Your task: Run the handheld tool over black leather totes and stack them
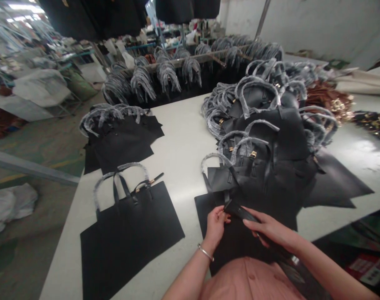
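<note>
A black bag panel [213, 258] lies on the table in front of me, with a short dark strap [226, 195] at its top edge. My left hand [217, 223] is closed in a pinch at the lower end of that strap. Wrapped around a long black tool [238, 209] is my right hand [264, 227]; the tool's tip meets the left fingertips, and I cannot make out its kind. To the left lies another black bag panel [130, 237], with a plastic-wrapped handle [135, 165] and a gold-buckled strap [142, 185].
Black bag panels with wrapped handles [258, 93] are heaped beyond my hands. A smaller stack [121, 137] sits at the table's far left. Brown straps with gold fittings [325, 100] lie at the right. Behind the table, a rail [183, 61] carries several bundles of wrapped handles.
</note>
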The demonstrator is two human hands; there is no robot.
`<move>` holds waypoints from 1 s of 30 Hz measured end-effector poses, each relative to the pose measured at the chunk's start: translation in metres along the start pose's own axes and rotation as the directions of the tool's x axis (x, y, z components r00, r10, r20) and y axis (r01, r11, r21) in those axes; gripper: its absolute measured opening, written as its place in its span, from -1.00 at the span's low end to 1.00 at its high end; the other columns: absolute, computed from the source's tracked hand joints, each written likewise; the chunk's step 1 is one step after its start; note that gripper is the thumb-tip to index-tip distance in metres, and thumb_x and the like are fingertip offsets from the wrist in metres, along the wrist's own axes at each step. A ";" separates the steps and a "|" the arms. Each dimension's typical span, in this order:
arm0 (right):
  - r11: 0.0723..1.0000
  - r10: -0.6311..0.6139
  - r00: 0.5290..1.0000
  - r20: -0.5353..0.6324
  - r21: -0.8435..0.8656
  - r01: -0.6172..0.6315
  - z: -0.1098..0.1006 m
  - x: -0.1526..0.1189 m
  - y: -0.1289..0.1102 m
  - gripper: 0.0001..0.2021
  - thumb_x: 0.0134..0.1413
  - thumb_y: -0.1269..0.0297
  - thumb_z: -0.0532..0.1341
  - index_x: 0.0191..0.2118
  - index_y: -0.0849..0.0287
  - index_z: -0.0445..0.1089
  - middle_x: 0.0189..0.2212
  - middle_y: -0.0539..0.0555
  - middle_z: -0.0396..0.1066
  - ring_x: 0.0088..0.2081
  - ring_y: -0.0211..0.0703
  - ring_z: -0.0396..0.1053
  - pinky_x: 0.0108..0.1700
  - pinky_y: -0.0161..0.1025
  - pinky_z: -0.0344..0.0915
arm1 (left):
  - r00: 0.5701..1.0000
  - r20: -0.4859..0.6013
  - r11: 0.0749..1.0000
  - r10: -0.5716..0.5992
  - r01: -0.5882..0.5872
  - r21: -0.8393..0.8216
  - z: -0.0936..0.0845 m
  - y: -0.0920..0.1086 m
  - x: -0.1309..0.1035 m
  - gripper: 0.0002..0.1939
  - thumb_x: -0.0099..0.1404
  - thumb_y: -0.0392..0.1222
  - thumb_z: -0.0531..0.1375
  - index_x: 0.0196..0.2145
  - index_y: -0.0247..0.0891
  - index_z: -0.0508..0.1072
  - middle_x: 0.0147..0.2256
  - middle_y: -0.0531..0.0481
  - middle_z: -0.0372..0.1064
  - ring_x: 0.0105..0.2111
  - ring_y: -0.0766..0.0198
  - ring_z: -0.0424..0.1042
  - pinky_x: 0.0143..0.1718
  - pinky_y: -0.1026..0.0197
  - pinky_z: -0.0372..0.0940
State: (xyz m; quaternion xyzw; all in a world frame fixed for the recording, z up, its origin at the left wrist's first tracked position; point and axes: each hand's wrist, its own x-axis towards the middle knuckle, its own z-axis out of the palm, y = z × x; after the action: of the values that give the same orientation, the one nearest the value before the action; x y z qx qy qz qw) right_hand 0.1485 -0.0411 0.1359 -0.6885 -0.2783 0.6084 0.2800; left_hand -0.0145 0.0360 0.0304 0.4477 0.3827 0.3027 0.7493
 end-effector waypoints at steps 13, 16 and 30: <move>0.998 0.062 0.996 0.071 -0.024 -0.060 -0.016 -0.012 -0.020 -0.31 0.10 -0.02 0.22 0.29 0.13 0.09 -0.57 -0.10 0.26 -0.72 -0.41 0.18 -0.71 -0.47 0.08 | 0.998 0.004 0.993 -0.068 0.068 -0.101 0.008 0.010 -0.007 -0.58 0.23 0.00 0.23 -0.09 -0.40 0.44 -0.25 -0.20 0.46 -0.31 0.20 0.45 -0.37 0.28 0.33; 0.996 0.086 0.990 0.111 -0.007 -0.086 -0.007 -0.004 -0.017 -0.33 0.11 -0.02 0.20 0.28 0.12 0.10 -0.59 -0.11 0.24 -0.74 -0.42 0.14 -0.73 -0.47 0.07 | 0.999 -0.041 1.000 -0.017 0.016 -0.026 0.004 0.008 -0.005 -0.61 0.24 0.01 0.21 -0.13 -0.39 0.47 -0.35 -0.12 0.45 -0.44 0.29 0.40 -0.41 0.29 0.32; 0.998 0.054 0.998 0.029 0.007 -0.055 0.002 0.012 -0.023 -0.34 0.11 0.02 0.21 0.29 0.09 0.07 -0.56 -0.10 0.26 -0.72 -0.40 0.18 -0.70 -0.44 0.11 | 0.999 -0.043 1.000 -0.017 0.017 -0.004 -0.006 0.010 -0.001 -0.68 0.24 -0.10 0.19 -0.13 -0.37 0.47 -0.30 -0.17 0.47 -0.37 0.22 0.46 -0.43 0.30 0.30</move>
State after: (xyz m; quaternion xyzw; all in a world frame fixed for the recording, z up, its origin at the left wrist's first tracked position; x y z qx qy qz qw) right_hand 0.1464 -0.0164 0.1436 -0.6860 -0.2611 0.6267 0.2619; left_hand -0.0214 0.0421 0.0378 0.4363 0.4019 0.3067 0.7443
